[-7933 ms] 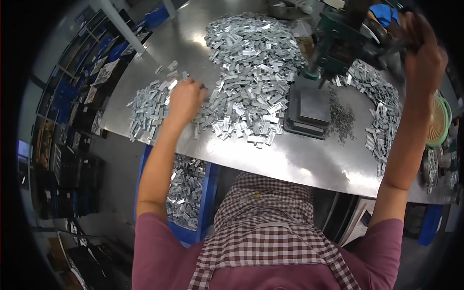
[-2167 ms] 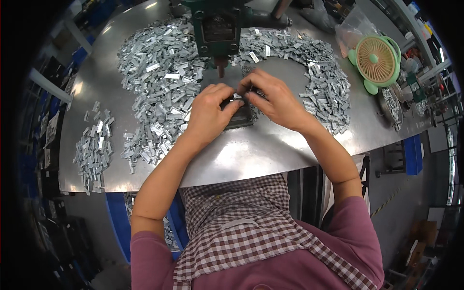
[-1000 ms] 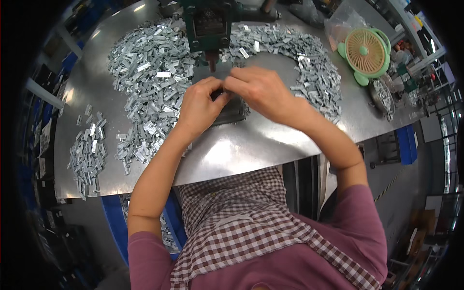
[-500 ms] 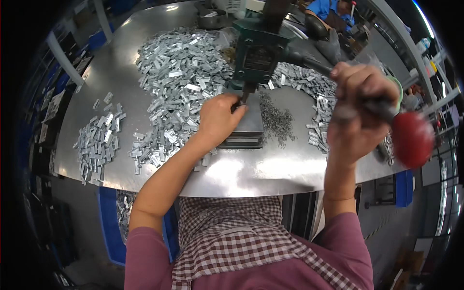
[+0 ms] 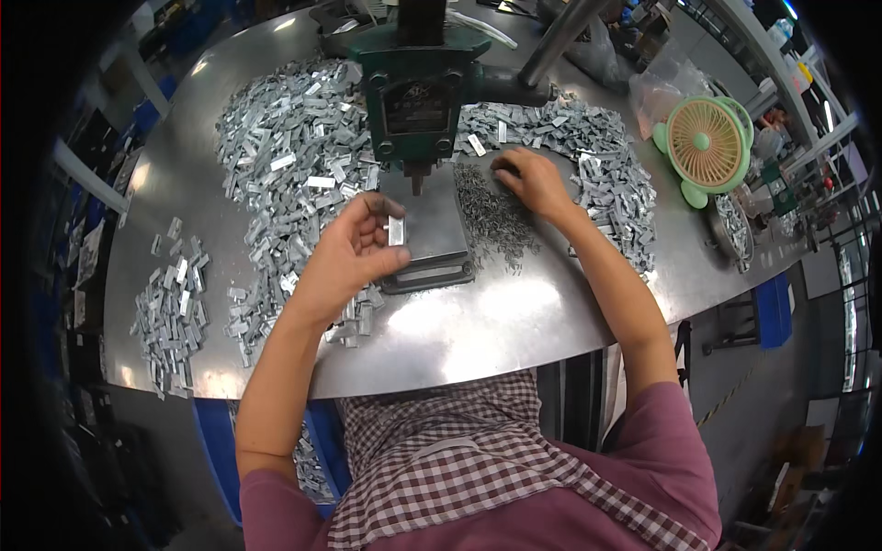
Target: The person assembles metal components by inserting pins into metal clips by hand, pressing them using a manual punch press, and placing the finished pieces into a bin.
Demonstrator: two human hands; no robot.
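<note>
Between the thumb and fingers of my left hand (image 5: 354, 243) is a small shiny rectangular metal block (image 5: 396, 231), held over the left side of the press base (image 5: 427, 225). Just above it stands the green hand press (image 5: 413, 106), its narrow ram (image 5: 418, 174) pointing down at the flat plate. My right hand (image 5: 535, 182) is off to the right, fingertips drawn together at the edge of a heap of tiny dark metal pins (image 5: 496, 225). Whatever those fingers pinch is too small to make out. The press lever (image 5: 565, 41) slants up and away, untouched.
A large heap of metal blocks (image 5: 294, 147) covers the table left of the press. More blocks lie in a right-hand heap (image 5: 616, 197) and a small far-left pile (image 5: 175, 312). A green fan (image 5: 703, 142) stands at right; a blue bin (image 5: 216, 441) sits below the table edge.
My right hand has let go of the red-knobbed lever and moved left to the pins. The lever has swung up. My left hand has come away from under the ram with a metal block.
</note>
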